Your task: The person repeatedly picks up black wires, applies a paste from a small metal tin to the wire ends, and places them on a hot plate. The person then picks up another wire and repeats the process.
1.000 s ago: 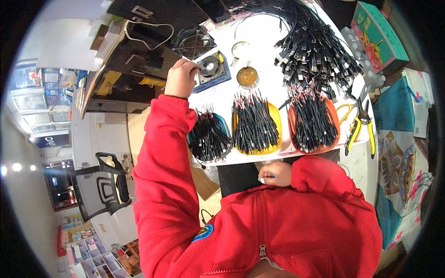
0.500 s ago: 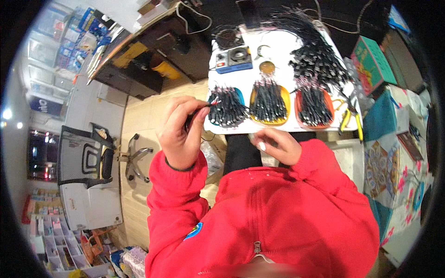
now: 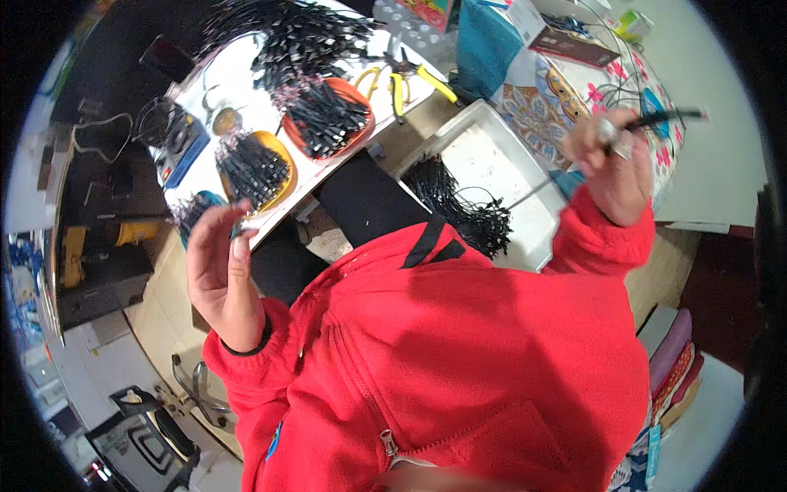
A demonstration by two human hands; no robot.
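Note:
My right hand (image 3: pixel 611 168) is raised at the right. It grips a short black cable (image 3: pixel 668 117) whose end sticks out past the fingertips. My left hand (image 3: pixel 221 275) hovers at the near left edge of the white table (image 3: pixel 311 182), thumb and fingers curved apart with nothing visible between them. Closest to it are a yellow tray (image 3: pixel 288 184) of black cable pieces and a partly hidden blue tray (image 3: pixel 215 198) with more of them. An orange-red tray (image 3: pixel 369 129), also full of cable pieces, stands further right.
A light grey bin (image 3: pixel 537 205) right of my legs holds a bundle of black cables (image 3: pixel 459 205). Yellow-handled pliers (image 3: pixel 400 90) lie at the table's right corner. A large heap of black cables (image 3: pixel 307 41) covers the far side. A flowered cloth (image 3: pixel 586 82) lies at the right.
My view has turned right, bringing the bin into sight. The black cable, earlier in my left hand, shows in my right, which has risen and swung right. My left fingers have parted.

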